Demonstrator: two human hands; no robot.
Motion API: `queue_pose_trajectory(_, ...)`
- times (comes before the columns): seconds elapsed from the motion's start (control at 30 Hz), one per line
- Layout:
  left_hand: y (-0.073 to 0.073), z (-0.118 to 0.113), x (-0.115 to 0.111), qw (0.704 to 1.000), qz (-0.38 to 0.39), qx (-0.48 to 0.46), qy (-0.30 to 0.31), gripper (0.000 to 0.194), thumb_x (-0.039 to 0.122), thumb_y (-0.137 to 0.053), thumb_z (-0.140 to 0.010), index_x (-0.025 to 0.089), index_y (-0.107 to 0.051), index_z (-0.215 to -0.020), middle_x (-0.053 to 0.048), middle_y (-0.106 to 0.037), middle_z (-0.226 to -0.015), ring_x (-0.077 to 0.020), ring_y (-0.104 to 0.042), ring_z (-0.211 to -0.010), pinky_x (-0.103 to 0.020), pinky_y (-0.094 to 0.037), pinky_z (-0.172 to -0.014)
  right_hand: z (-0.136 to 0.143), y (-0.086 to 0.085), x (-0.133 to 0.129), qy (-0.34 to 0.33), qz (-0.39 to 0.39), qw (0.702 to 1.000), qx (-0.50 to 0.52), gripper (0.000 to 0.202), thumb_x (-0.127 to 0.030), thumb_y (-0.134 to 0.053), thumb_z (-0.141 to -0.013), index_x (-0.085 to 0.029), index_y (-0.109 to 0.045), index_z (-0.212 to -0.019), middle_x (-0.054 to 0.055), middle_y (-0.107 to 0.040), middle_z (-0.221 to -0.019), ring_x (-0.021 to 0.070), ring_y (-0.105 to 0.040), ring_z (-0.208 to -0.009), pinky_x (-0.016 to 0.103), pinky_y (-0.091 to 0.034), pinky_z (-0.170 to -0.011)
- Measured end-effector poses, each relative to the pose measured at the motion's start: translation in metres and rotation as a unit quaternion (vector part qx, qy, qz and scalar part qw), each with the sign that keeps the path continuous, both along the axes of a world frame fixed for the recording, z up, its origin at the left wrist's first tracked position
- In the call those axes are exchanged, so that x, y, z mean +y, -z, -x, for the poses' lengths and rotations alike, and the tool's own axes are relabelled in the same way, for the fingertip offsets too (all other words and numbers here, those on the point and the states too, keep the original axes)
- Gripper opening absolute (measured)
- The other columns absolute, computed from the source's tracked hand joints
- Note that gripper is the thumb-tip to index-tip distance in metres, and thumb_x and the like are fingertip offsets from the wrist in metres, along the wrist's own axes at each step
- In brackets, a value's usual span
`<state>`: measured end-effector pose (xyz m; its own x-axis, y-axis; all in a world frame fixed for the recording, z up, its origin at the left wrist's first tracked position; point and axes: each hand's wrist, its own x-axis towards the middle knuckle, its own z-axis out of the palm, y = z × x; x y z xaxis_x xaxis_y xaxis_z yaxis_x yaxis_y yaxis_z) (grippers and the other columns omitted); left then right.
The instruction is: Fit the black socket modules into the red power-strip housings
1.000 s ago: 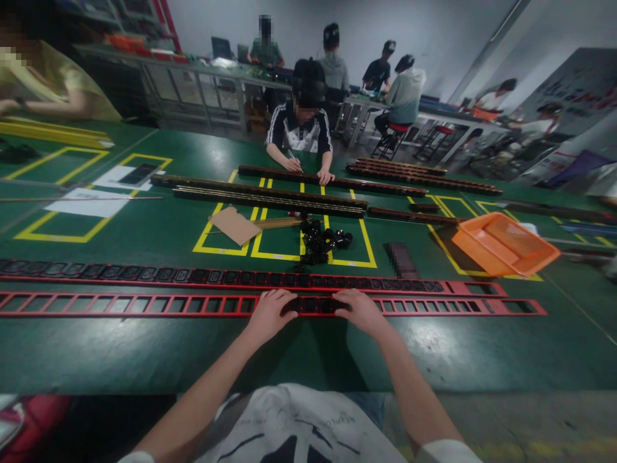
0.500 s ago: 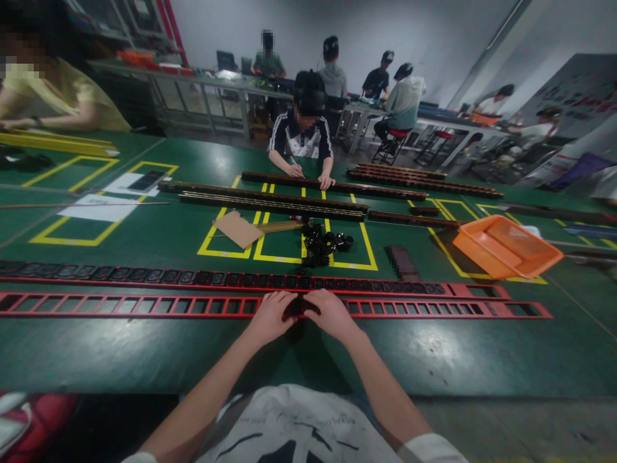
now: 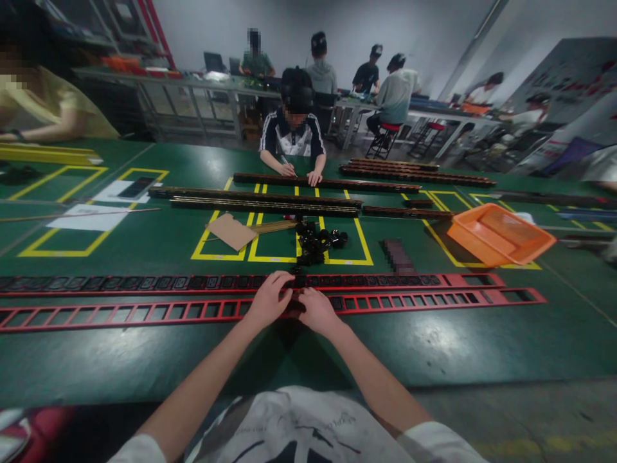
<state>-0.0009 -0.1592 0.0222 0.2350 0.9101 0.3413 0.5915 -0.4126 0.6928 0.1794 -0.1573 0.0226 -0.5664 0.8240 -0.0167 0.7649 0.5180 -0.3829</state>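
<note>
My left hand (image 3: 270, 301) rests over the two red frames, its fingertips at the rear one and its thumb near the front one, with a gap between them. My right hand (image 3: 319, 312) has its fingers curled at the front red frame (image 3: 202, 312), around a small dark socket piece mostly hidden by both hands. A black socket module (image 3: 337, 302) sits in that frame just right of my right hand; its other slots mostly show green through. The rear red frame (image 3: 475, 280) carries a long row of black sockets (image 3: 180, 283).
Behind the frames lies a pile of loose black parts (image 3: 318, 244), with cardboard (image 3: 232, 231) to its left. An orange bin (image 3: 501, 235) stands at right. Long dark rails (image 3: 270, 204) cross the green table (image 3: 144, 360). A co-worker (image 3: 292, 132) writes opposite.
The black piece, earlier held between both hands above the front frame, is now lower and mostly hidden. My left fingers have spread toward the rear frame. The view has tilted slightly.
</note>
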Motion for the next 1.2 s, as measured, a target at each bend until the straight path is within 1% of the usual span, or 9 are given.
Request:
queue_pose_trajectory(0.13, -0.002, -0.003, 0.051, 0.999, -0.019, 0.041, -0.003, 0.027, 0.018, -0.049, -0.087, 0.022, -0.058, -0.112, -0.006, -0.056, -0.116, -0.0206, -0.055, -0.114, -0.040, -0.046, -0.104, -0.003, 0.005, -0.002, -0.002, -0.017, 1.000, 0.019, 0.034, -0.037, -0.070, -0.084, -0.022, -0.067, -0.114, 0.007, -0.067, -0.105, 0.0231, -0.059, -0.102, 0.036, -0.045, -0.092)
queue_pose_trajectory(0.23, 0.003, -0.006, 0.088, 0.998, -0.022, 0.056, 0.003, 0.030, 0.019, -0.051, -0.086, 0.020, -0.058, -0.115, -0.008, -0.054, -0.118, -0.0211, -0.054, -0.115, -0.039, -0.044, -0.106, -0.005, 0.011, -0.004, -0.013, -0.041, 0.997, 0.059, 0.037, -0.037, -0.070, -0.085, -0.021, -0.066, -0.118, 0.006, -0.067, -0.114, 0.0224, -0.058, -0.108, 0.037, -0.043, -0.097)
queue_pose_trajectory(0.3, 0.007, -0.010, 0.110, 0.997, -0.023, 0.067, 0.008, 0.036, 0.019, -0.052, -0.085, 0.019, -0.056, -0.120, -0.009, -0.053, -0.122, -0.0219, -0.052, -0.117, -0.039, -0.043, -0.107, -0.006, 0.014, -0.005, -0.013, -0.045, 0.996, 0.071, 0.037, -0.036, -0.071, -0.085, -0.022, -0.065, -0.119, 0.006, -0.067, -0.116, 0.0222, -0.058, -0.109, 0.037, -0.043, -0.096)
queue_pose_trajectory(0.43, 0.015, -0.018, 0.149, 0.995, -0.014, 0.099, 0.019, 0.047, 0.017, -0.053, -0.082, 0.020, -0.054, -0.129, -0.011, -0.047, -0.133, -0.0259, -0.049, -0.123, -0.043, -0.040, -0.110, -0.006, 0.016, -0.004, -0.011, -0.043, 0.997, 0.065, 0.038, -0.038, -0.071, -0.085, -0.023, -0.065, -0.119, 0.005, -0.067, -0.117, 0.0224, -0.058, -0.109, 0.037, -0.044, -0.093)
queue_pose_trajectory(0.57, 0.022, -0.026, 0.177, 0.991, 0.005, 0.126, 0.035, 0.053, 0.010, -0.053, -0.077, 0.022, -0.057, -0.128, -0.010, -0.048, -0.134, -0.0268, -0.051, -0.120, -0.042, -0.042, -0.107, -0.007, 0.017, -0.004, -0.016, -0.043, 0.997, 0.060, 0.038, -0.037, -0.070, -0.085, -0.024, -0.064, -0.120, 0.005, -0.067, -0.117, 0.0221, -0.058, -0.108, 0.037, -0.044, -0.093)
queue_pose_trajectory(0.67, 0.028, -0.029, 0.190, 0.989, 0.016, 0.139, 0.047, 0.051, 0.009, -0.055, -0.075, 0.022, -0.061, -0.124, -0.010, -0.050, -0.133, -0.0265, -0.052, -0.117, -0.041, -0.043, -0.105, -0.008, 0.018, -0.003, -0.016, -0.045, 0.997, 0.054, 0.039, -0.034, -0.070, -0.083, -0.024, -0.065, -0.121, 0.005, -0.068, -0.115, 0.0222, -0.059, -0.106, 0.036, -0.044, -0.092)
queue_pose_trajectory(0.8, 0.032, -0.029, 0.197, 0.987, 0.028, 0.146, 0.056, 0.046, 0.011, -0.058, -0.075, 0.021, -0.063, -0.119, -0.009, -0.058, -0.121, -0.0243, -0.056, -0.112, -0.039, -0.044, -0.102, -0.007, 0.019, -0.003, -0.015, -0.045, 0.997, 0.053, 0.040, -0.033, -0.071, -0.082, -0.025, -0.065, -0.121, 0.004, -0.068, -0.114, 0.0221, -0.059, -0.104, 0.036, -0.044, -0.090)
queue_pose_trajectory(1.03, 0.035, -0.017, 0.195, 0.990, 0.036, 0.135, 0.021, 0.035, 0.020, -0.063, -0.077, 0.022, -0.065, -0.111, -0.007, -0.065, -0.110, -0.0241, -0.059, -0.105, -0.038, -0.046, -0.098, -0.007, 0.018, -0.003, -0.011, -0.037, 0.997, 0.060, 0.039, -0.034, -0.071, -0.083, -0.025, -0.065, -0.120, 0.003, -0.068, -0.118, 0.0215, -0.059, -0.108, 0.037, -0.044, -0.093)
queue_pose_trajectory(1.2, 0.032, -0.010, 0.190, 0.994, 0.040, 0.099, -0.001, 0.028, 0.023, -0.066, -0.075, 0.022, -0.067, -0.103, -0.006, -0.070, -0.104, -0.0249, -0.062, -0.100, -0.039, -0.047, -0.095, -0.008, 0.016, -0.003, -0.013, -0.033, 0.997, 0.066, 0.041, -0.039, -0.071, -0.084, -0.024, -0.064, -0.122, 0.004, -0.068, -0.120, 0.0214, -0.059, -0.110, 0.038, -0.044, -0.095)
